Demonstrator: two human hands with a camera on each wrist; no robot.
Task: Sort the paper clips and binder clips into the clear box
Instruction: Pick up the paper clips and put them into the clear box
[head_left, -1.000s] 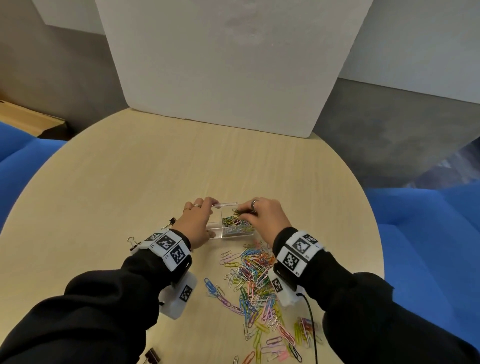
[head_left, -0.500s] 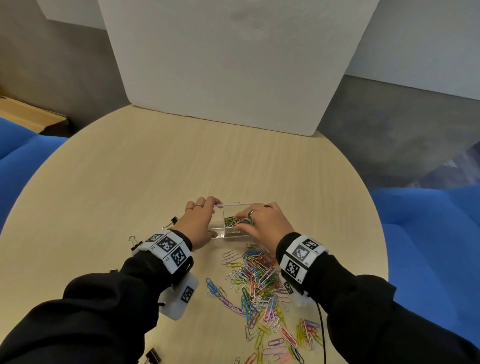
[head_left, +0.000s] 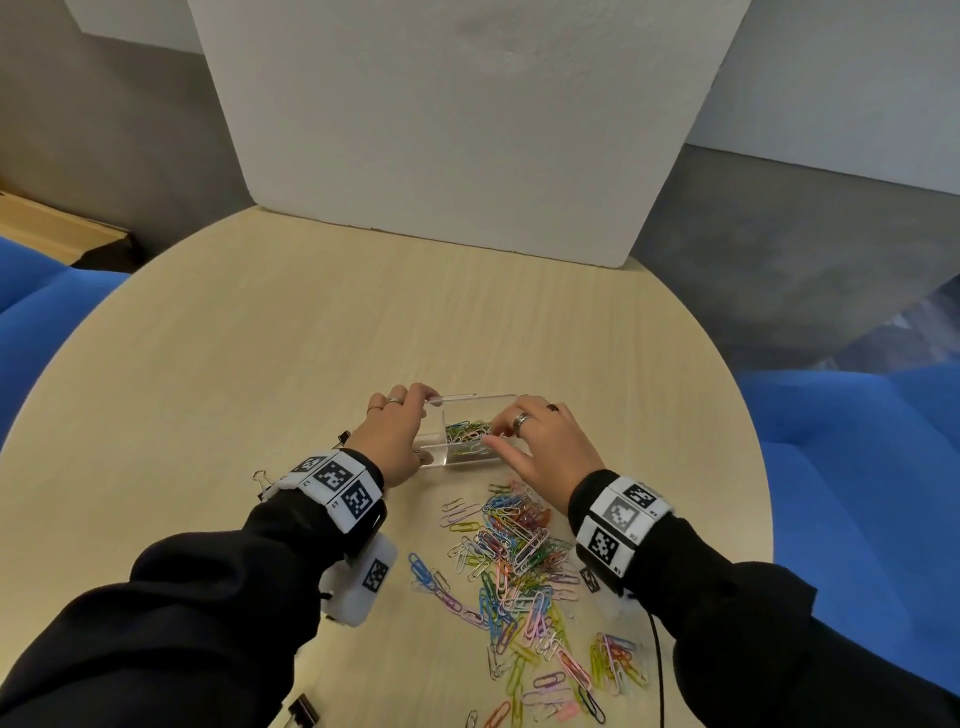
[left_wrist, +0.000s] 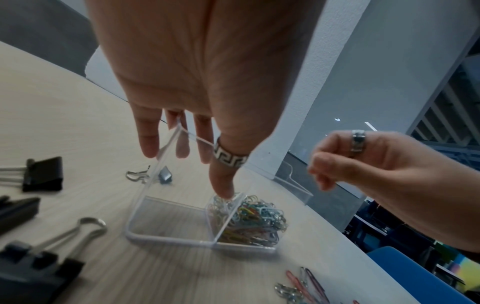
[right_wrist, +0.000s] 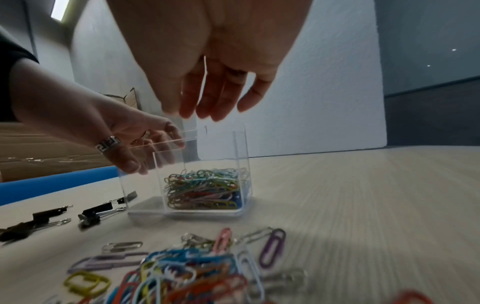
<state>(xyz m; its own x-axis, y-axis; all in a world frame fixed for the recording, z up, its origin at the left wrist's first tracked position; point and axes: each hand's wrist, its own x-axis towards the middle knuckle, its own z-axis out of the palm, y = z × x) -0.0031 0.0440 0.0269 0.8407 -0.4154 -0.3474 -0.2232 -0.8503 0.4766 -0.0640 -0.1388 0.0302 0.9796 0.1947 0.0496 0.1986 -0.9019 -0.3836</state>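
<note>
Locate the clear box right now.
In the head view the clear box stands on the table between the left hand and right hand, just beyond the loose paper clips.

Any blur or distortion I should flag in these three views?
Head view: sharp, though wide-angle bending curves the table edge. Left wrist view: right hand smeared, clear box readable. Right wrist view: loose paper clips and tabletop streaked; right hand's fingers soft.
</note>
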